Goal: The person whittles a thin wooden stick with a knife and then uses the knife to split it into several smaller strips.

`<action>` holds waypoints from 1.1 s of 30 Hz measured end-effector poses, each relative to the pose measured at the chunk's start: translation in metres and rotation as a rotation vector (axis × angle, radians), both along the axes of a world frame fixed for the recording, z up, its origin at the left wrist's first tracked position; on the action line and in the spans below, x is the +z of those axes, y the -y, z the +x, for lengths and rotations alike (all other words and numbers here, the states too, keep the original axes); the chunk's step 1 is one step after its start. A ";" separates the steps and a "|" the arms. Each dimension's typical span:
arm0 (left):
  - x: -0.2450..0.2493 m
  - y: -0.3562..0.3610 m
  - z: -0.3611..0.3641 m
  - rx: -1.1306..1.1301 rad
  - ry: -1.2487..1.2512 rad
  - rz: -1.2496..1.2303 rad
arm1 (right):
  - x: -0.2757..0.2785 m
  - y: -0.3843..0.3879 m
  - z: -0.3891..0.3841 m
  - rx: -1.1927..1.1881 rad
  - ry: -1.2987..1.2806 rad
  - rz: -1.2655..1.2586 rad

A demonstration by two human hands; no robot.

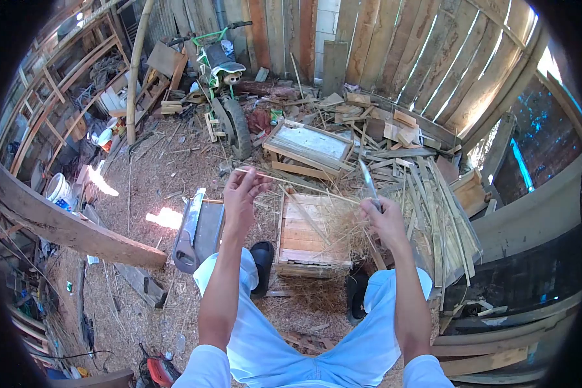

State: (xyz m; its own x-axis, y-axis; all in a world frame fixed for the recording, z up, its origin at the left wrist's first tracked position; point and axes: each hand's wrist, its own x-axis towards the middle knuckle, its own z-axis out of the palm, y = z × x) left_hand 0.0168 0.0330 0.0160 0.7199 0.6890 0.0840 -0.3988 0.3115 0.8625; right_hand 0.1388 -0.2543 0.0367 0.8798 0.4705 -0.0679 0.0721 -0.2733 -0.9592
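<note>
My left hand (244,191) pinches one end of a thin pale wooden strip (297,183), which runs across to the right toward my other hand. My right hand (383,220) is closed around the handle of a knife (367,178), its blade pointing up and away from me. The strip's far end comes close to the knife and my right fingers. Below them, between my feet, stands a low slatted wooden box (307,226). A tangle of fine curly shavings (344,223) covers its right side, under my right hand.
A handsaw (187,239) lies at left by my knee. Split slats (433,213) are heaped at right. Ahead are a wooden frame with a white top (310,141) and a small green motorbike (226,90). A thick beam (77,223) crosses the left side.
</note>
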 end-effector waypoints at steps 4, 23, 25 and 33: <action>0.000 -0.006 -0.011 -0.061 -0.059 0.023 | -0.005 0.014 0.018 -0.090 0.071 0.073; -0.016 0.050 0.002 -0.712 -0.471 0.329 | 0.013 0.018 0.018 -0.141 -0.014 0.106; -0.014 0.052 0.003 -0.632 -0.473 0.279 | -0.005 0.017 0.020 -0.115 0.106 0.079; -0.017 0.053 0.006 -0.452 -0.388 0.288 | -0.002 0.002 0.001 0.072 0.030 0.012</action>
